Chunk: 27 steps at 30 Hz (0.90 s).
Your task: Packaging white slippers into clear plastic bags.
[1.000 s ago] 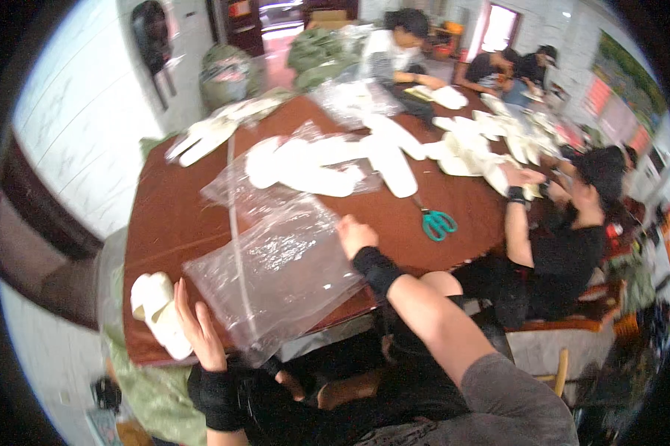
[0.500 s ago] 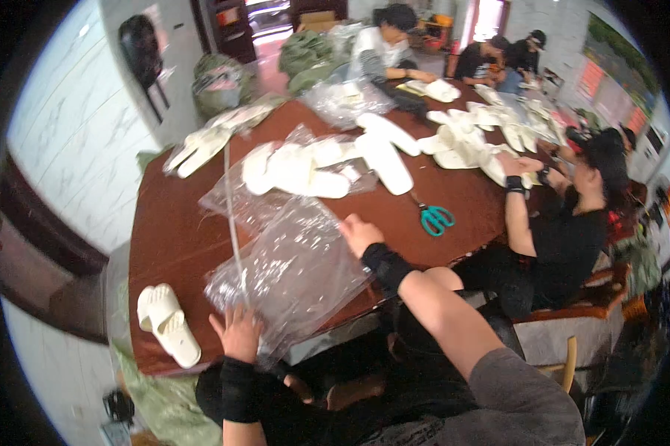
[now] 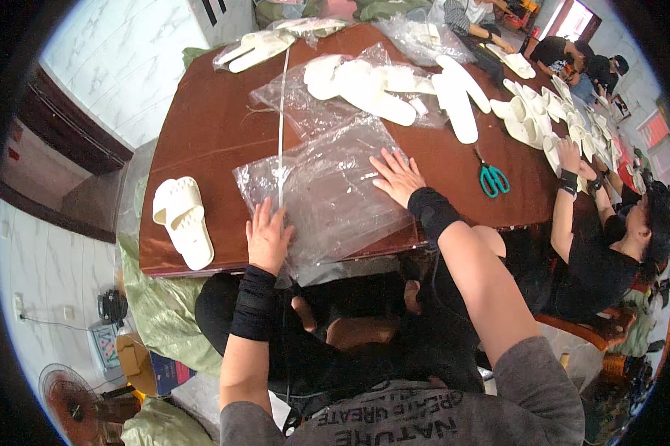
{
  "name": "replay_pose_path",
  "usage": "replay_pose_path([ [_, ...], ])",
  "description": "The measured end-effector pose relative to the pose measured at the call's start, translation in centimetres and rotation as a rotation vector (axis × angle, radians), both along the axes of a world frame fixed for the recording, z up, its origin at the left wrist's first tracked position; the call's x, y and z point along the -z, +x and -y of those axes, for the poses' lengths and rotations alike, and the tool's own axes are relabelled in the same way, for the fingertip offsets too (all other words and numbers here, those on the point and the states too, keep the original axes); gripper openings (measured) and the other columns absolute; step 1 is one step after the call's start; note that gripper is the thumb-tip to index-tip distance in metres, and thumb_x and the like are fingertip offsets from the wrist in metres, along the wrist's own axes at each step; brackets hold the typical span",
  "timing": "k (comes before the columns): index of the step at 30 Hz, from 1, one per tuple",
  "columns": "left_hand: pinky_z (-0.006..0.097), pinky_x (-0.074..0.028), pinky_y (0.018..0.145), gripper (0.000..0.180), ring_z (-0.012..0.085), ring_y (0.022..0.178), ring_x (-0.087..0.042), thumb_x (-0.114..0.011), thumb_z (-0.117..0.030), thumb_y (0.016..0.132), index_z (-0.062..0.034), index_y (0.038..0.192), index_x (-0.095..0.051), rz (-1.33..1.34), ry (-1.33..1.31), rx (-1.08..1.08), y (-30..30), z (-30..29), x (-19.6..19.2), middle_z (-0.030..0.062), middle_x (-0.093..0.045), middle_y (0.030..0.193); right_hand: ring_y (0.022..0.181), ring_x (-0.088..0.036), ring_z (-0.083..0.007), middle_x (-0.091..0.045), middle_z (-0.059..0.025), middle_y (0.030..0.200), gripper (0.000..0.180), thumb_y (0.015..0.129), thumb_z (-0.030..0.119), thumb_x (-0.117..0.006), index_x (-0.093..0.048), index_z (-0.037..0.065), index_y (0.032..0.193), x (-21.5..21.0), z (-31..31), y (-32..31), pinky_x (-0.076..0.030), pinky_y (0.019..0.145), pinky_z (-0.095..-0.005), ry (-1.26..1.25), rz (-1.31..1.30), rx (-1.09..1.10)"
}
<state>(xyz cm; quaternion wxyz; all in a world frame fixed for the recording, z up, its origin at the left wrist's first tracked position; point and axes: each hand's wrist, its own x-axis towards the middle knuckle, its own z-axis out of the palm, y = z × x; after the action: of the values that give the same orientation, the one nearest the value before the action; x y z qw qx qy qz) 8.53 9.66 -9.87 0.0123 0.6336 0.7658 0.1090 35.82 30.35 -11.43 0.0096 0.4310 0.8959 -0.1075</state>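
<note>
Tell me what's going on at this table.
A person's left hand and right hand rest spread at opposite sides of a clear plastic bag along the table's near edge. Cream slippers lie left of the bag, teal-handled scissors to its right. Farther right, a co-worker's hand is at more slippers.

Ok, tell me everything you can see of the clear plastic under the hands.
The clear plastic is thin, glossy, wrinkled film, roughly four-sided; whether sheet or bag, I cannot tell. It lies mostly flat on the brown table, over a pale strip, its near end reaching past the table's edge. The left hand rests spread at its left side; the right hand rests on its right side.
</note>
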Motion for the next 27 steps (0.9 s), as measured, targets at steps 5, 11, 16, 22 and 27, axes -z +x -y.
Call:
replay_pose_path([
  [5,0.041,-0.046,0.072,0.023,0.0357,0.085,-0.058,-0.064,-0.023,0.088,-0.0002,0.088,-0.060,0.358,0.341,-0.135,0.2,3.3,-1.8,0.0182,-0.059,0.093,0.145,-0.006,-0.0293,-0.007,-0.0059,0.158,0.063,0.095,0.056,-0.032,-0.015,0.030,0.150,-0.7,0.0,0.6,-0.007,0.116,-0.0533,0.006,0.086,0.031],
  [11,0.033,-0.047,0.068,0.028,0.0242,0.068,-0.059,-0.068,-0.027,0.086,0.0007,0.085,-0.062,0.849,0.277,-0.285,4.1,8.1,0.0,0.0124,-0.060,0.071,0.145,-0.006,-0.0303,-0.006,-0.0052,0.158,0.064,0.095,0.057,-0.031,-0.013,0.031,0.151,0.6,-0.7,0.2,-0.007,0.114,-0.0559,0.050,0.163,0.021],
  [16,0.024,-0.044,0.076,0.013,0.0098,0.076,-0.055,-0.062,-0.014,0.091,-0.0012,0.088,-0.064,1.271,0.310,-0.201,4.8,6.7,0.1,0.0030,-0.067,0.082,0.145,-0.007,-0.0293,-0.006,-0.0042,0.159,0.063,0.095,0.057,-0.031,-0.011,0.034,0.150,1.3,-1.7,1.1,-0.008,0.114,-0.0562,0.087,0.171,0.025],
  [22,0.024,-0.048,0.071,0.016,0.0103,0.073,-0.062,-0.060,-0.015,0.092,0.0001,0.088,-0.066,1.550,0.133,-0.208,2.9,7.8,-0.4,0.0080,-0.072,0.092,0.145,-0.006,-0.0291,-0.006,-0.0041,0.158,0.061,0.096,0.055,-0.032,-0.012,0.036,0.150,1.9,-1.4,0.1,-0.007,0.114,-0.0556,0.073,0.117,0.047],
  [27,0.026,-0.051,0.065,0.015,0.0123,0.071,-0.067,-0.058,-0.010,0.090,0.0027,0.093,-0.066,0.941,0.176,-0.213,3.6,8.5,-2.4,0.0091,-0.072,0.085,0.145,-0.007,-0.0294,-0.006,-0.0042,0.158,0.063,0.095,0.057,-0.032,-0.012,0.034,0.150,1.5,-1.3,0.5,-0.008,0.114,-0.0558,0.091,0.135,0.047],
])
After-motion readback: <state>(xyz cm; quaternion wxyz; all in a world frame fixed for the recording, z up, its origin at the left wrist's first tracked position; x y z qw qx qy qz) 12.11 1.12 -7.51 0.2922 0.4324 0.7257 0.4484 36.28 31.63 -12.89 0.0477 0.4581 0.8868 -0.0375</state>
